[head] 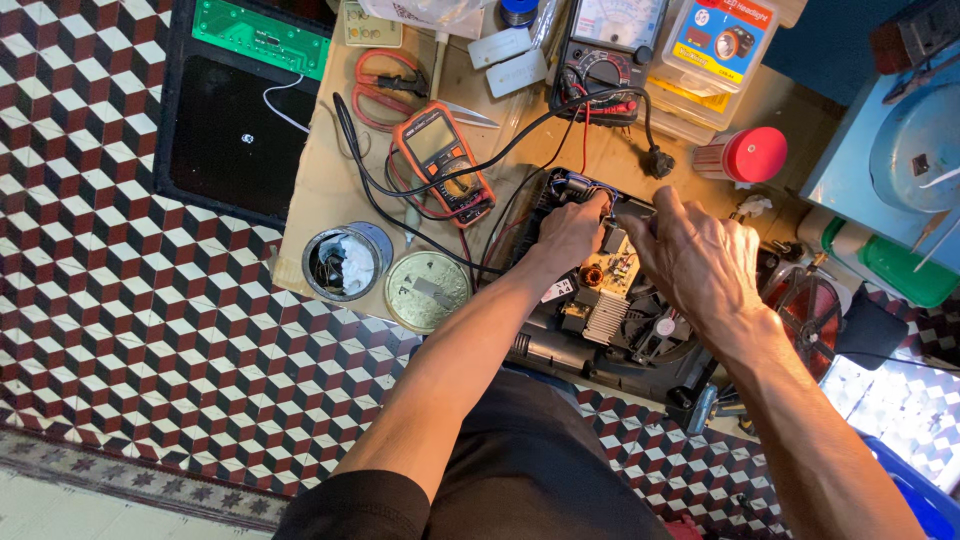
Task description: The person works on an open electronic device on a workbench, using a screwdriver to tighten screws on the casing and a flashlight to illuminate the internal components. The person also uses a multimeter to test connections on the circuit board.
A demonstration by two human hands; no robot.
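An opened black appliance (560, 345) lies on the low wooden board (320, 190), its tan circuit board (612, 280), copper coil and cooling fan (660, 330) exposed. My left hand (572, 232) reaches to the board's far edge, fingertips pinched at the bundle of coloured wires (580, 186). My right hand (700, 262) rests over the right part of the circuit board, fingers curled down toward the same corner. What the fingertips grip is hidden.
An orange digital multimeter (442, 160) with black and red leads lies left of the appliance. Red-handled scissors (385, 85), an analog meter (610, 45), an open tin (345, 262), its round lid (427, 290), a red-capped jar (745, 155) and a green circuit board (262, 35) surround it.
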